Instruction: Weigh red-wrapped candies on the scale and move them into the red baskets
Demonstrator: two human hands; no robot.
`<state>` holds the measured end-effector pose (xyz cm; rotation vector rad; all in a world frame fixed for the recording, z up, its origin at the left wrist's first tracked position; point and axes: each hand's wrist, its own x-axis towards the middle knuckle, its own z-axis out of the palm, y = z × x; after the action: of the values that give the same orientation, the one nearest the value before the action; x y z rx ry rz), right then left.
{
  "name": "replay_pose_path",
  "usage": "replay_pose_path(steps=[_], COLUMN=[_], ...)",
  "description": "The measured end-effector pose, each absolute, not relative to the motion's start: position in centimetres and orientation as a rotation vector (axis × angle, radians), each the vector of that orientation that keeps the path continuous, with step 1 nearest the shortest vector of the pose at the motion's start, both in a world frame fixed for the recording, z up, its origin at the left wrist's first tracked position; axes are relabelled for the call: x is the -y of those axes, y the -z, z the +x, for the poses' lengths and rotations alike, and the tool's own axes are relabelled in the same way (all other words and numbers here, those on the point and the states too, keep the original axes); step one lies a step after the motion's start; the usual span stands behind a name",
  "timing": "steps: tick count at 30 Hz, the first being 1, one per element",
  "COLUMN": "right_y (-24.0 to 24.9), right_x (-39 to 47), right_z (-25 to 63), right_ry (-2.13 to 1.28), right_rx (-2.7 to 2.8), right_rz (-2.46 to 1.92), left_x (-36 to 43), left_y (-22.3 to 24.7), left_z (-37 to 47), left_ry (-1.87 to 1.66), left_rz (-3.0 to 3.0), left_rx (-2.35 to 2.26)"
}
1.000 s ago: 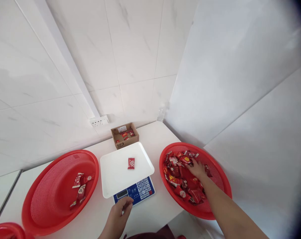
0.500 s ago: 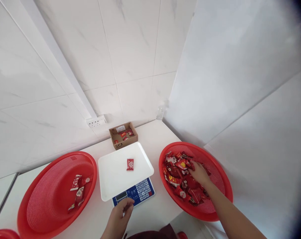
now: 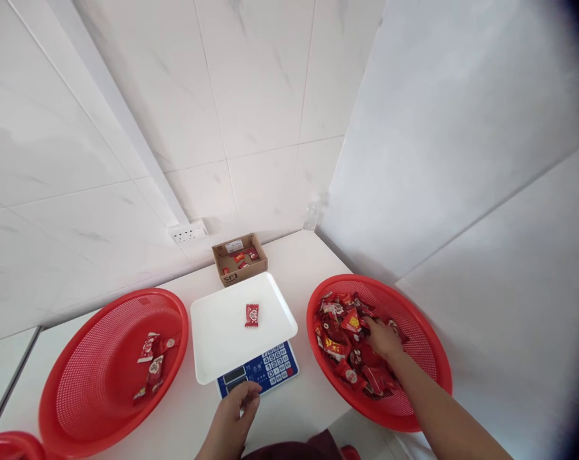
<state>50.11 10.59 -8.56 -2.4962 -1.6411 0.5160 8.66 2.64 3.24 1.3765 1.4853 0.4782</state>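
My right hand (image 3: 385,340) is down in the right red basket (image 3: 426,412), its bent fingertips among a heap of red wrapped candies (image 3: 334,348). Candies hide the fingertips, so what they grip cannot be made out. My left hand (image 3: 236,409) rests loosely curled by the front edge of a blue digital scale (image 3: 274,367), with nothing visible in it. On the scale's white tray (image 3: 222,345) lies a single red wrapped candy (image 3: 251,315), near the middle.
To the left stands another red basket (image 3: 88,370) with several red packets (image 3: 156,370). A small cardboard box (image 3: 244,275) of red packets sits behind the scale. A clear bottle (image 3: 311,217) stands in the wall corner. Part of another red basket (image 3: 16,441) shows at lower left.
My right hand has shifted slightly within the candy heap, its fingers moving a little down and towards me. The view has tilted slightly; my left hand stays by the scale.
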Motion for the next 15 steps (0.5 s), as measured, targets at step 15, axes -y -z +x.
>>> replay_pose_path(steps=[15], right_y=[8.1], right_x=[-6.3], right_z=[48.3], right_ry=[-0.589], right_rx=[1.583], right_rz=[-2.704], left_x=[-2.3], left_y=[-3.8], left_z=[8.9], left_ry=[-0.405], left_rz=[1.452], left_rx=[-1.43])
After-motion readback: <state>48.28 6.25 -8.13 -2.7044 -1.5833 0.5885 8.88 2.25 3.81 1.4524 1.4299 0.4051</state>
